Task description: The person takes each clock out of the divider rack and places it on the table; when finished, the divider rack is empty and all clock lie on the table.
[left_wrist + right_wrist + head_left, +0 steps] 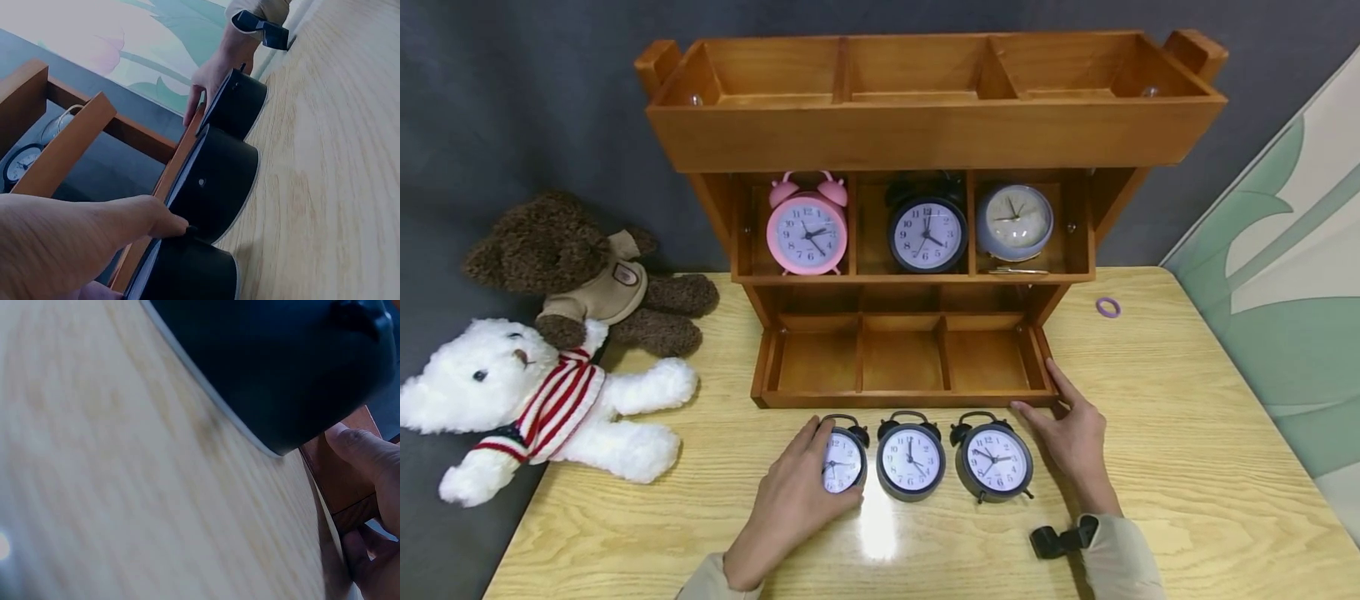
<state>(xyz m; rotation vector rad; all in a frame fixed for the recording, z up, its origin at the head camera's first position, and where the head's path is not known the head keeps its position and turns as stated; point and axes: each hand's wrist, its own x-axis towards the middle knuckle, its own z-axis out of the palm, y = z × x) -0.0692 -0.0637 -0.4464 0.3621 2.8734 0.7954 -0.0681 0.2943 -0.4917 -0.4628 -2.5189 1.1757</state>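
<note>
Three black twin-bell alarm clocks stand in a row before a wooden tiered shelf [925, 137]. My left hand [793, 496] grips the left alarm clock [844, 467], with fingers along its left side and thumb at its lower right. The left wrist view shows the thumb against this clock's dark casing [194, 272]. The middle alarm clock [912, 460] and right alarm clock [996, 460] are untouched. My right hand [1075, 429] holds the shelf's lower right corner, thumb on the front board [340, 469] and fingers round the side.
On the shelf's middle tier sit a pink alarm clock [807, 233], a black alarm clock [928, 235] and a round blue-grey clock [1015, 221]. A brown teddy bear [542, 246] and a white teddy bear [572, 400] lie at left. A purple ring [1108, 307] lies right of the shelf.
</note>
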